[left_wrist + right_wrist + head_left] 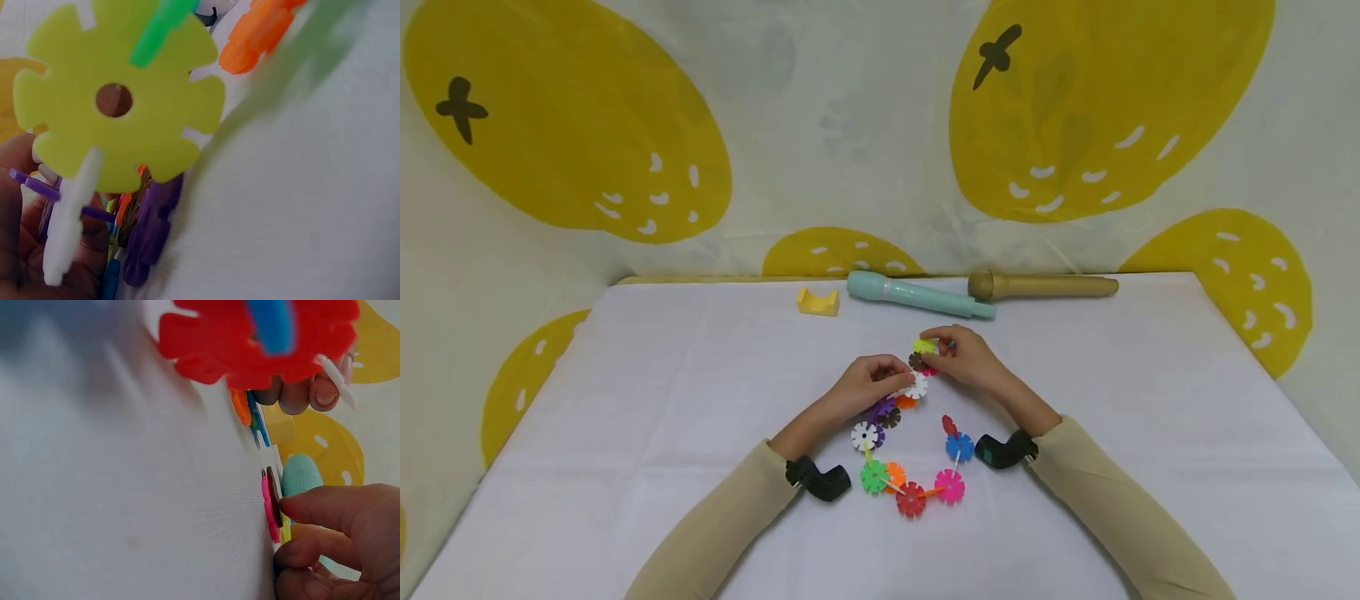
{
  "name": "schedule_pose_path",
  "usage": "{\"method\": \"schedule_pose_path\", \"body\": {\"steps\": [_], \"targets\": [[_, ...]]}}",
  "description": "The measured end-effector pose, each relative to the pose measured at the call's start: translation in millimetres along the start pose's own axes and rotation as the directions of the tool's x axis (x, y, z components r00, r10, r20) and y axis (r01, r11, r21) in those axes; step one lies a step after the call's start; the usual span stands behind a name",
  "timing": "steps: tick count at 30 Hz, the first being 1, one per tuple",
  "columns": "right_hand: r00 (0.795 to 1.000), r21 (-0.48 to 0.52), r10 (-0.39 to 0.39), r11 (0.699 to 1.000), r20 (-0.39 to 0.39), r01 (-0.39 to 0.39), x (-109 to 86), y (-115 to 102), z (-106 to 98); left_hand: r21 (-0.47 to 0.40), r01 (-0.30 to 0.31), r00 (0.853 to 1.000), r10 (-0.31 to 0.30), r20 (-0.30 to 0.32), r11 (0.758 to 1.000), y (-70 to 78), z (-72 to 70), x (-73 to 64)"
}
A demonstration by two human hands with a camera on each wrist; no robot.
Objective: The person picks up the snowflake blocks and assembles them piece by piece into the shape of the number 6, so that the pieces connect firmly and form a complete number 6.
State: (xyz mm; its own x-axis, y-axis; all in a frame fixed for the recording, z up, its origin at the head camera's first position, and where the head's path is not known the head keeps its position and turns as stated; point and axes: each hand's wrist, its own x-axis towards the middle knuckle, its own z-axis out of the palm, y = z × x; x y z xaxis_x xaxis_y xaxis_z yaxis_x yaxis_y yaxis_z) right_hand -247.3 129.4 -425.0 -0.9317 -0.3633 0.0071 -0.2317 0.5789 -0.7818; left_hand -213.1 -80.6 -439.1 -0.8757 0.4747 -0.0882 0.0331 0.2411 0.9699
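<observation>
A chain of slotted plastic discs, including a green disc (874,477) and a red disc (911,499), curves over the white tabletop. At its upper end, my left hand (867,387) pinches a white disc (919,386) with thumb and fingers. Purple discs (149,231) and a yellow-green disc (169,125) show in the left wrist view. My right hand (968,360) holds a small cluster between thumb and fingers: a yellow disc (925,345), a brown disc (273,490) and a pink disc (269,509). The chain's other end, a red disc (206,344), is close to the right wrist camera.
Along the table's back edge lie a teal toy microphone (917,295), a gold microphone (1045,286) and a yellow notched block (817,302). A curtain (850,125) with yellow fruit prints hangs behind. Black wrist cameras (823,481) sit low beside the chain.
</observation>
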Motion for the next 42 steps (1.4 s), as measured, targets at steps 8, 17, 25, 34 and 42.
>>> {"method": "schedule_pose_path", "body": {"steps": [8, 17, 25, 34, 42], "targets": [[1.000, -0.039, 0.017, 0.999, -0.016, -0.018, 2.6, -1.7, -1.8, 0.001, 0.018, 1.000, -0.018, 0.012, 1.000, 2.3, -1.7, 1.0], [0.997, 0.082, 0.067, 0.994, 0.022, -0.069, 1.2, -1.5, -3.8, -0.004, 0.012, 1.000, -0.012, 0.010, 1.000, 1.7, -2.5, -0.2], [0.990, 0.104, 0.103, 0.988, 0.092, -0.112, -4.4, 0.3, -7.4, 0.014, -0.009, 1.000, 0.009, 0.019, 1.000, 1.4, -3.4, -1.4], [0.991, 0.209, 0.077, 0.973, 0.112, -0.100, -14.7, 7.5, -10.0, 0.028, 0.013, 1.000, -0.013, 0.006, 1.000, 0.3, -2.4, 0.9], [0.990, 0.301, 0.054, 0.949, 0.132, -0.092, -16.8, 11.3, -13.3, 0.011, 0.026, 0.998, -0.026, -0.060, 1.000, -1.0, -2.3, 1.5]]}}
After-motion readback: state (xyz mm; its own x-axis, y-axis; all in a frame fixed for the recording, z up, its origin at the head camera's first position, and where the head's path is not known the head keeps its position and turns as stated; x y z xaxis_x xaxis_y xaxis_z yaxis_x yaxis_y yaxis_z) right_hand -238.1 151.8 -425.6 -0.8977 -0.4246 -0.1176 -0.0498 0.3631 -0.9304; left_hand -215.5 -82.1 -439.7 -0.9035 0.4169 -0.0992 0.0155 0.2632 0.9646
